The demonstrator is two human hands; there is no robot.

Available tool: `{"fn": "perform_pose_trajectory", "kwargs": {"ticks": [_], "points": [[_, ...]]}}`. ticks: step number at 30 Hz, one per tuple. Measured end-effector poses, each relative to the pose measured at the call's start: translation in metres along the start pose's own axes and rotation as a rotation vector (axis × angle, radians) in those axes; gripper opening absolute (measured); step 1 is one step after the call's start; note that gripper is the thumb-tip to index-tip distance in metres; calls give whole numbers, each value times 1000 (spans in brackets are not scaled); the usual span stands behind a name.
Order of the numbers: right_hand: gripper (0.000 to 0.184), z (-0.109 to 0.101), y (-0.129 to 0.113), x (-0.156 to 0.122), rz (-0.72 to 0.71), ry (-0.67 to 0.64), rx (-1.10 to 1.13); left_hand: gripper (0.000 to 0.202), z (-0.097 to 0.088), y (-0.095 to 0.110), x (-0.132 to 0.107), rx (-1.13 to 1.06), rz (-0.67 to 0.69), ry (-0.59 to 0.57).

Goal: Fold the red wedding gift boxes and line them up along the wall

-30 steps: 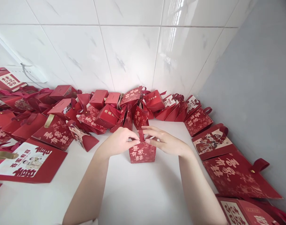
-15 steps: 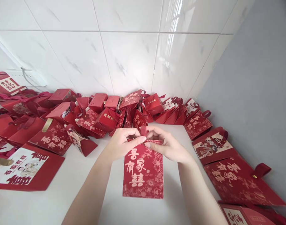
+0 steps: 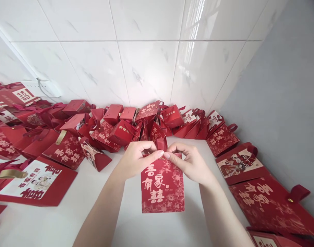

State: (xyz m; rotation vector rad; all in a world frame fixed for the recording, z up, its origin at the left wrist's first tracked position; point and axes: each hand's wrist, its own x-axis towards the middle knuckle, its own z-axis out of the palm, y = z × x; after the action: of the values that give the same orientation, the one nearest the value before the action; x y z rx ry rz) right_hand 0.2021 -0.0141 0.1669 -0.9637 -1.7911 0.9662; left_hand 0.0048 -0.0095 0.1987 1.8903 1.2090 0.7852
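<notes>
Near tabletop (image 3: 159, 231) free; held box (image 3: 162, 187) blocks middle, red boxes (image 3: 122, 133) back, sides.

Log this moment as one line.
left hand: gripping red box by top edge | right hand: gripping same edge | ribbon loop: between hands | other red boxes: around, on white table

On the red, flower-printed card gift box (image 3: 162, 183) I'm holding, pale chars read 吾家有囍, w/ a tiny line beside them, too small to read. Same 4 chars on the red card box w/ gold strap (image 3: 63, 156) to my L, plus, turned sideways, on the big flat red card bag (image 3: 277, 209) to my R. The red card bag w/ white picture panel (image 3: 44, 181), lower L, has 吾家有囍 in small chars. Far L, red card bag w/ square cream label (image 3: 11, 96): 囍. Plain red card box w/ gold lettering (image 3: 121, 133), back: 前程, rest unclear.
</notes>
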Motion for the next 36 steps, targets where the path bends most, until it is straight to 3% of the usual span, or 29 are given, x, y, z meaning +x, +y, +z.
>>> {"fn": "perform_pose_trajectory", "kwargs": {"ticks": [5,10,13,15,18,26,36], "points": [[23,5,-2,-4,-43,62,-23,34,-2,0,-6,-79,-36,-88],[17,15,2,-2,-92,157,-99,42,-1,0,-10,33,20,31],[5,22,6,0,-256,266,-213,46,0,-3,-9,79,-7,117],[7,24,8,1,-388,293,-300,47,0,-6,-8,71,-33,135],[14,26,9,0,-479,243,-391,48,-3,-10,-7,33,-57,143],[23,22,8,3,-500,130,-495,50,-9,-11,-4,-63,-119,150],[24,24,8,2,-518,95,-476,49,-11,-8,-6,-98,-129,132]]}}
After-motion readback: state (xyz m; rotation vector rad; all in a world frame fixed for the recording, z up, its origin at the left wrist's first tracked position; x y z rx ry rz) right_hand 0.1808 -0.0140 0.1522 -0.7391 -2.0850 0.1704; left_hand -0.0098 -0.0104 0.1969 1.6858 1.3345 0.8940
